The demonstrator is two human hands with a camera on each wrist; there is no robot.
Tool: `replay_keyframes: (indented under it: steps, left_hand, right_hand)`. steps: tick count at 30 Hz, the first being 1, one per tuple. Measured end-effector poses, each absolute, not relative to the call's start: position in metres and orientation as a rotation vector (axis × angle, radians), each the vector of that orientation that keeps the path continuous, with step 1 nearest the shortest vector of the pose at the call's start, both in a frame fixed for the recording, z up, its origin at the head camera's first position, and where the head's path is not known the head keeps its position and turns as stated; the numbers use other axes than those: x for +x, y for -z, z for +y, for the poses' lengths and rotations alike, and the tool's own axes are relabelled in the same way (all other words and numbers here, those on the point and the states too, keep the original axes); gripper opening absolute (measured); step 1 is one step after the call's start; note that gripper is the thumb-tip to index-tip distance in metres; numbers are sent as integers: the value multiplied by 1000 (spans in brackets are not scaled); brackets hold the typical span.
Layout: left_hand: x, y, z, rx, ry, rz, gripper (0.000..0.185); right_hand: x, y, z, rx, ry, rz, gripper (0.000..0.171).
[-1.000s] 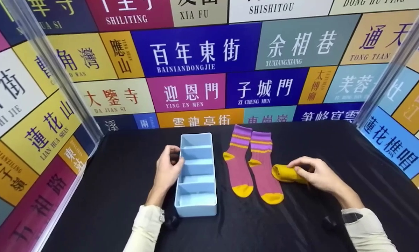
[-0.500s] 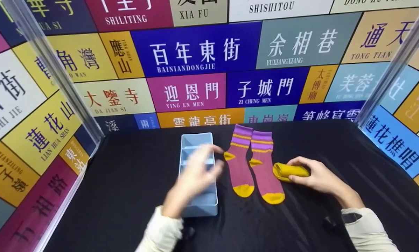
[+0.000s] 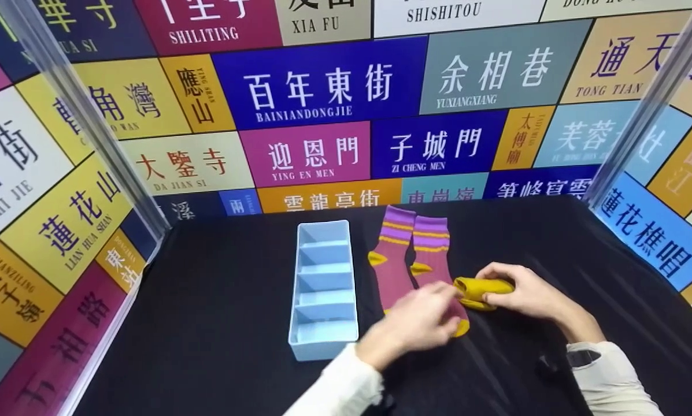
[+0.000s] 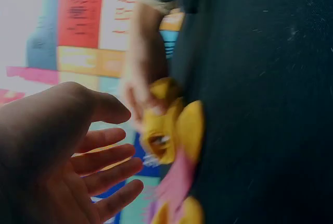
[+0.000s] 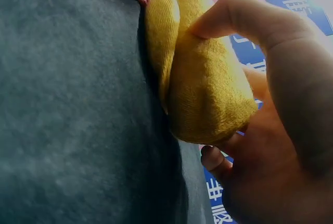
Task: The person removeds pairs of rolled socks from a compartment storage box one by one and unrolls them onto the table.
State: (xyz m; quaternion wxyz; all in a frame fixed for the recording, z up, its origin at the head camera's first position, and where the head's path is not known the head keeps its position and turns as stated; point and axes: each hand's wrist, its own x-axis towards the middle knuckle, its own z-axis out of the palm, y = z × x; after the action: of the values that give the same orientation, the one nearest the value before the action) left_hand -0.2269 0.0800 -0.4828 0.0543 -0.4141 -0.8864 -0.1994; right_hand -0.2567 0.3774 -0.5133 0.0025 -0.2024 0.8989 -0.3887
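Note:
My right hand (image 3: 533, 292) grips a rolled-up yellow sock (image 3: 487, 286) at the right of the sock pair; in the right wrist view the thumb presses on the knit roll (image 5: 208, 88) with fingers behind it. A loose yellow flap hangs along its lower side. My left hand (image 3: 418, 320) hovers over the foot ends of two pink socks (image 3: 395, 271) with purple striped cuffs and yellow heels, partly hiding them. Its fingertips reach close to the roll's left end. In the left wrist view the left hand (image 4: 78, 146) has spread, loosely bent fingers and holds nothing.
A light blue box (image 3: 322, 350) with several compartments in a row stands left of the socks on the black tablecloth (image 3: 218, 312). Behind the table rises a wall (image 3: 322, 75) of coloured panels with lettering, with clear corner posts at both sides.
My left hand has left the blue box's left side and crossed right, over the socks, up to the yellow roll. The right hand keeps hold of the roll, whose lower flap now shows looser.

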Motion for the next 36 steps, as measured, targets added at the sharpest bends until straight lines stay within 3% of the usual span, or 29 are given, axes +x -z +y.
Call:
replay_keyframes:
  steps: [6,12,19,25,30,36]
  left_hand:
    - [-221,509,110,-1281,443,-2717,49]
    - [-216,520,113,-1256,455,-2684,54]
    - [-214,521,113,-1317,425,-2649,51]
    - [-214,521,112,-1331,381,-2626,49]
    - [-213,521,113,-1324,331,-2622,49]
    - [-210,521,115,-1335,287,-2665,52]
  right_hand:
    - [-255,511,383,-658,1227,2794,22]
    - [-257,513,383,-615,1186,2875,21]
    - [-259,519,382,-598,1261,2971,33]
    - [-260,520,378,-564,1204,3076,16]
    - [-258,520,375,-531,1095,3075,36]
    - [-259,527,373,-584,1130,3205,42]
